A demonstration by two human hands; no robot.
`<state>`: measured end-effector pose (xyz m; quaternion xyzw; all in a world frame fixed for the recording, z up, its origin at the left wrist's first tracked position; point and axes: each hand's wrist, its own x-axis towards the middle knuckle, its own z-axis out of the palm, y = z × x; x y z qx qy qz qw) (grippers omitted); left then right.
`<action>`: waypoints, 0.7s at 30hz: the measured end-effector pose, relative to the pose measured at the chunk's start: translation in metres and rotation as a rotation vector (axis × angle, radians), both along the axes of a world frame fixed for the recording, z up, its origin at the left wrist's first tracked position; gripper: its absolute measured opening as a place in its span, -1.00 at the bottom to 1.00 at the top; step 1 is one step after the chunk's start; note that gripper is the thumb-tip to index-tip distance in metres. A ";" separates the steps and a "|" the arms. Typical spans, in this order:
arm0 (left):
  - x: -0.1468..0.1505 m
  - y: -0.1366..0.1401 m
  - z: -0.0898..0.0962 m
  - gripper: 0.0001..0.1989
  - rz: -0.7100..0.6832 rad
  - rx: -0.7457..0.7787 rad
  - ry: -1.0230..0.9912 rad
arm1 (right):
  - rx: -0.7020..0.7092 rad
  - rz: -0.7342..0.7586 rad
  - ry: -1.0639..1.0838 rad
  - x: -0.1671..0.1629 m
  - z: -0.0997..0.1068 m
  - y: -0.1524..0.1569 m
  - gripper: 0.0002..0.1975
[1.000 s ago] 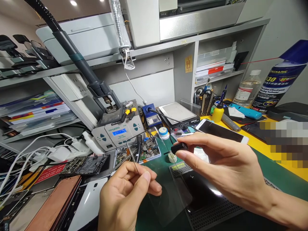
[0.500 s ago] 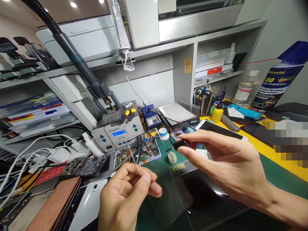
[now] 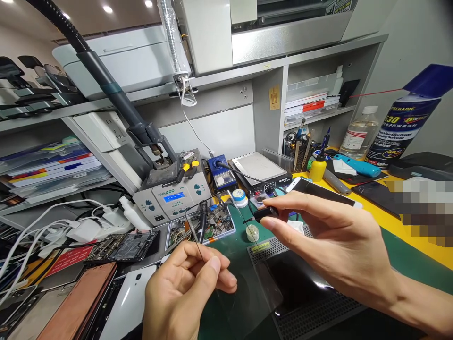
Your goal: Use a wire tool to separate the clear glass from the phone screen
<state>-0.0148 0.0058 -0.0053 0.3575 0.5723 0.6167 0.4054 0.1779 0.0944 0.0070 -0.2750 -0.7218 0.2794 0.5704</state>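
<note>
Your left hand (image 3: 187, 293) pinches the clear pane (image 3: 244, 283) by one edge; pressure from the black tool (image 3: 266, 214) pinched in your right hand (image 3: 336, 241), opposite, could twist it loose.

Pane (image 3: 244, 302) clear, smooth, glass-like; black piece (image 3: 266, 214) plastic-looking, slight sheen; black panel (image 3: 299, 276) glossy; mat (image 3: 392, 241) matt.

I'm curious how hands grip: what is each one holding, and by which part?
The left hand holds a thin, clear, rectangular sheet by one long edge. The right hand pinches a small, black, thin-tipped cylinder by its thick body.
</note>
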 end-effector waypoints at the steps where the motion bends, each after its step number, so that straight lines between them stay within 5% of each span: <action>1: 0.000 0.000 0.000 -0.75 0.001 0.002 -0.003 | 0.003 0.001 -0.006 0.000 0.000 0.000 -0.82; 14: -0.001 -0.002 0.000 -0.76 -0.016 0.006 -0.013 | 0.024 0.080 -0.023 0.000 -0.002 -0.002 -0.78; 21: -0.002 -0.004 -0.002 -0.76 -0.033 0.031 -0.001 | 0.015 0.005 -0.015 0.000 0.000 0.000 -0.83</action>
